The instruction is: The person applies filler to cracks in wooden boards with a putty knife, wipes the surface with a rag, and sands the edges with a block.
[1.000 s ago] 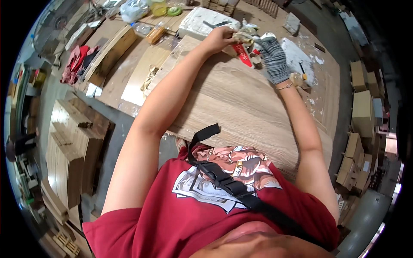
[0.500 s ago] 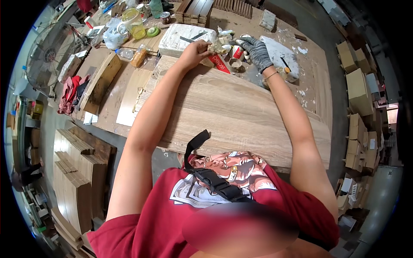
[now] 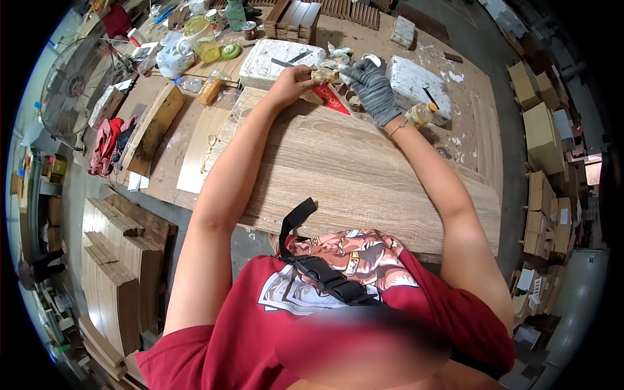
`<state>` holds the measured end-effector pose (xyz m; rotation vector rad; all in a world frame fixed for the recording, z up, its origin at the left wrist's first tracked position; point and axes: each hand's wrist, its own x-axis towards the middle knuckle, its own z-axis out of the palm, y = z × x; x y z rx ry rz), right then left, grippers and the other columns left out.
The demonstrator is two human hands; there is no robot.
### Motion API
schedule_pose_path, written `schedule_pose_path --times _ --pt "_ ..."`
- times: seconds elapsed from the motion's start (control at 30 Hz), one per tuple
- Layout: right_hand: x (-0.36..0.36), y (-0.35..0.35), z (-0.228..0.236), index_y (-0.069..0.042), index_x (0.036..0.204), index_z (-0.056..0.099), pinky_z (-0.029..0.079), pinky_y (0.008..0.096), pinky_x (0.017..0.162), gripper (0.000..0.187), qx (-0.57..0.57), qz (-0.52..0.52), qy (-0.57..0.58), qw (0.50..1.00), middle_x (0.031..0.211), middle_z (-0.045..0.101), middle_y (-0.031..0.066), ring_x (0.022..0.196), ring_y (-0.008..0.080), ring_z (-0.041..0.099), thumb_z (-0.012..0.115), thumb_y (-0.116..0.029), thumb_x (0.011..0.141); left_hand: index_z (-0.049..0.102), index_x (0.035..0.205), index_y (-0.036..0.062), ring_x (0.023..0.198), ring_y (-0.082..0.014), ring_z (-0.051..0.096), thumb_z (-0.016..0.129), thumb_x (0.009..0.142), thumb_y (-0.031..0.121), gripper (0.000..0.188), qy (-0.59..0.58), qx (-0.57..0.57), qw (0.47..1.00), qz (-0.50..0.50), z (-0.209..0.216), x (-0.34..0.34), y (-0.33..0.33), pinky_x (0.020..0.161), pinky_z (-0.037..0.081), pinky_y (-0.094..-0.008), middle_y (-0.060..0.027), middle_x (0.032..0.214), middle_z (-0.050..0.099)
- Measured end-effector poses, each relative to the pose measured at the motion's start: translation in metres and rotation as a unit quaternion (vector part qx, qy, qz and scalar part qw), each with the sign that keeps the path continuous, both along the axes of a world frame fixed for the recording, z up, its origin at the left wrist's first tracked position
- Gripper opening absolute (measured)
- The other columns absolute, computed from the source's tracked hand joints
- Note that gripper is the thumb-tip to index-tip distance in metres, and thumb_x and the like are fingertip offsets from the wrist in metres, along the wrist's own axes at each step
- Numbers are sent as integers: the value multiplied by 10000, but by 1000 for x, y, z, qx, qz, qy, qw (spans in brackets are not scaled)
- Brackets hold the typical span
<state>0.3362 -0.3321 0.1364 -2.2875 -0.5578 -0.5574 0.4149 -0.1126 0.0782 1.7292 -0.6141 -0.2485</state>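
My bare left hand is closed round a small brownish-yellow, see-through-looking piece, perhaps a small bottle, above the far edge of a wood-grain board. My right hand, in a grey knit glove, has its fingers bent together at the right end of that piece; what they pinch is too small to make out. Under the hands lies a red printed scrap. Close to my right wrist stands a clear bottle with an orange cap.
White-smeared blocks lie beyond my hands, another white block to their right. Stacked wooden strips stand at the back. Left on the table are a yellow-filled jug and a wooden beam. A fan stands far left.
My right hand has moved left and nearer, from small items on the table to the piece in my left hand. The orange-capped bottle is now uncovered. My left hand has hardly moved.
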Motion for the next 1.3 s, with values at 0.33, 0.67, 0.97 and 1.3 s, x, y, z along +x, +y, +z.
schedule_pose_path --times 0.33,0.67,0.97,1.3 --pt "6 -13 -3 -96 1138 694 485 339 819 371 -6 -24 15 1000 876 564 87 828 236 558 602 59 814 570 1233 -53 939 -127 649 631 929 61 330 -8 5 1000 3 6 -2 -6 820 531 -278 -103 1044 704" --pt "-2 -12 -12 -79 1169 670 504 312 762 252 10 -2 1 1000 906 663 81 846 179 618 594 -109 931 617 1170 -34 902 -140 636 689 876 73 321 -89 26 996 14 -16 8 6 815 507 -303 -87 989 704" --pt "39 -15 -10 -16 1040 719 552 256 607 212 320 -24 260 911 896 733 102 740 180 674 698 -136 866 563 1258 -74 988 -127 626 626 930 51 356 -10 -64 998 -26 -34 37 20 882 485 -260 -89 1086 687" --pt "31 -19 -29 -110 1009 722 457 404 905 226 -37 13 -140 989 929 627 112 991 296 556 692 -144 787 671 1106 -26 888 -137 621 662 908 195 297 -26 -12 999 16 9 8 -1 807 481 -300 -87 985 710"
